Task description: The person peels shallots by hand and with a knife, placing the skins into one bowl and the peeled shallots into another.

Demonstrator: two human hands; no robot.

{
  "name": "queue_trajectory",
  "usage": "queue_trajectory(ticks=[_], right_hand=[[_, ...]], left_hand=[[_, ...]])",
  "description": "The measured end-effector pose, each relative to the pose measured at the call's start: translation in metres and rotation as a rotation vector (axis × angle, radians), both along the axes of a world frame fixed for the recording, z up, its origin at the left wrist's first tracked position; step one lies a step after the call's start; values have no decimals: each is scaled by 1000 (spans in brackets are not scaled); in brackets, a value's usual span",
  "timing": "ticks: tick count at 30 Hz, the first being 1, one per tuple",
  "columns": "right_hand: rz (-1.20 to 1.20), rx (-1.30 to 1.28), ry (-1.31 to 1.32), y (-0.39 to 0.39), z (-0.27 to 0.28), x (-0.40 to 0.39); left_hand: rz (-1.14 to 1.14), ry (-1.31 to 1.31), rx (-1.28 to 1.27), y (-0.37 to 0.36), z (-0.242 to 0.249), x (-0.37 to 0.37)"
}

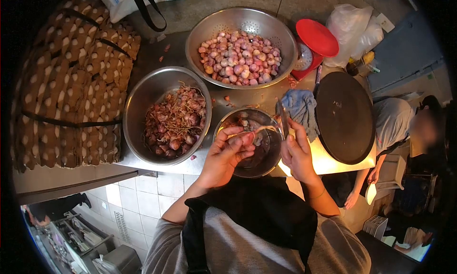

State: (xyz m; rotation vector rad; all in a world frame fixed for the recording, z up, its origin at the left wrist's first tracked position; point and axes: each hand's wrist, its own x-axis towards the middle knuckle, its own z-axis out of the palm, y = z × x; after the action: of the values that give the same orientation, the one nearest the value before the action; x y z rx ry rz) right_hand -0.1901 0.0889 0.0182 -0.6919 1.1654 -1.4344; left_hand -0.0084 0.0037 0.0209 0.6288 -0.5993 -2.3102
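Note:
Between the fingers of my left hand [227,152] is a small reddish shallot [248,138], with a pale strip of skin trailing from it to the right. My right hand [298,152] grips a knife [284,117], its blade pointing up and away from me. Both hands are over a small metal bowl [220,126] that has some peelings and wet contents in it. To the left stands a steel basin [132,126] of unpeeled shallots [173,119] with dry roots. Behind is a large colander [193,45] filled with peeled shallots [243,59].
A blue-grey cloth [301,109] and a round dark board [344,116] lie to the right. A red scale [316,40] and plastic bags [352,33] stand at the back right. Stacked egg trays [71,88] fill the left. Another person [395,124] is at the far right.

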Motion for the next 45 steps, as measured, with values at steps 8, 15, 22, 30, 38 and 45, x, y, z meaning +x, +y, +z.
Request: queue_trajectory(ticks=[8, 15, 22, 30, 38, 45], right_hand=[[362, -223, 555, 20, 2, 18], [268, -203, 541, 9, -5, 29], [178, -87, 312, 7, -6, 34], [138, -11, -39, 1, 3, 39], [118, 15, -161, 0, 2, 31], [124, 6, -44, -1, 5, 40]], left_hand=[[90, -106, -30, -1, -6, -2], [164, -161, -168, 8, -3, -9], [187, -244, -511, 17, -8, -11], [88, -348, -546, 23, -13, -11], [10, -290, -295, 16, -14, -14], [-2, -353, -525, 12, -23, -13]])
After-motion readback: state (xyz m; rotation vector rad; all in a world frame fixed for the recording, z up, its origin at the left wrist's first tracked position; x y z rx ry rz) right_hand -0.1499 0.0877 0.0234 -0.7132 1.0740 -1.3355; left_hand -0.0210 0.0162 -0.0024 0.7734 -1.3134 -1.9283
